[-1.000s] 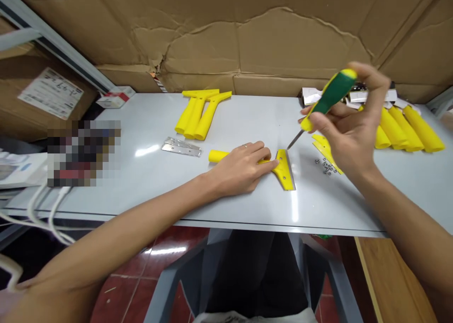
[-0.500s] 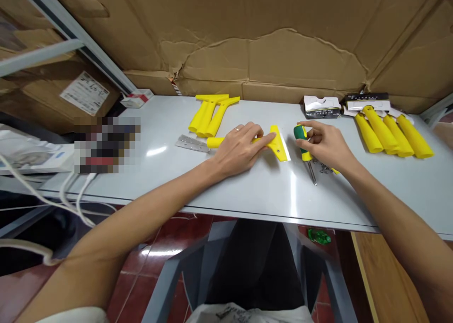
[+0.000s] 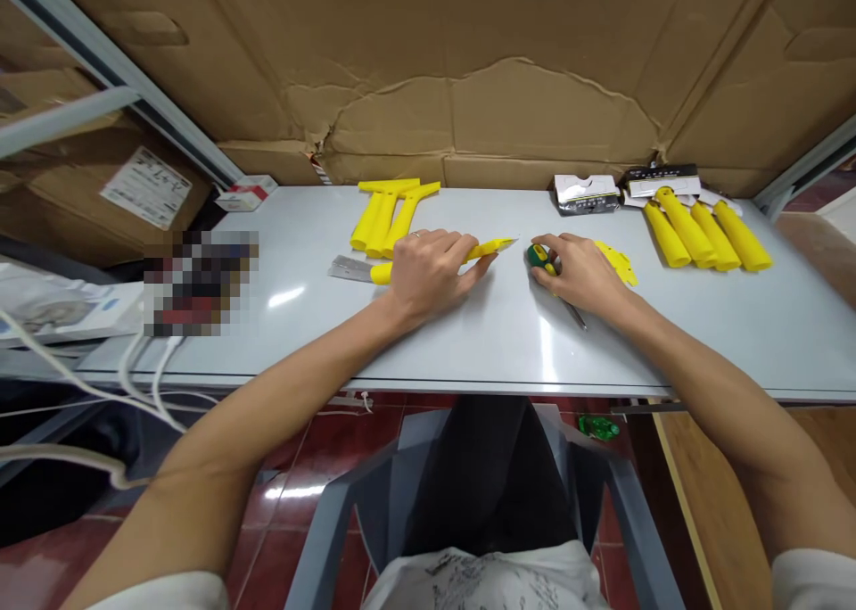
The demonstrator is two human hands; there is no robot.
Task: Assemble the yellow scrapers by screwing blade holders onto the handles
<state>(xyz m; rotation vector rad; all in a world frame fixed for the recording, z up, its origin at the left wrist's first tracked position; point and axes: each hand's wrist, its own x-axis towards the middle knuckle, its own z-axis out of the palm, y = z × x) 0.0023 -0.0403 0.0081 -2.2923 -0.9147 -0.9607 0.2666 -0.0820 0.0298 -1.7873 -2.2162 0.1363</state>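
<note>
My left hand (image 3: 432, 276) is closed around a yellow scraper (image 3: 491, 247), whose head is turned nearly edge-on with its blade toward the right. The handle end sticks out left of my fist. My right hand (image 3: 580, 269) grips a screwdriver (image 3: 537, 256) with a green and yellow handle, held low at the table; its metal shaft points toward the front edge. Flat yellow pieces (image 3: 616, 260) lie just beyond my right hand, partly hidden by it. Thin metal blades (image 3: 349, 269) lie left of the scraper's handle.
Several yellow scraper handles (image 3: 384, 218) lie at the back of the white table (image 3: 468, 351). More yellow handles (image 3: 742, 235) are at the right by small black-and-white boxes (image 3: 587, 195). A cardboard wall (image 3: 548, 111) stands behind. White cables (image 3: 157, 369) hang at the left.
The scraper's head has rolled from facing up to edge-on. My right hand has lowered the screwdriver to the table, tilting it flatter. The view has shifted slightly.
</note>
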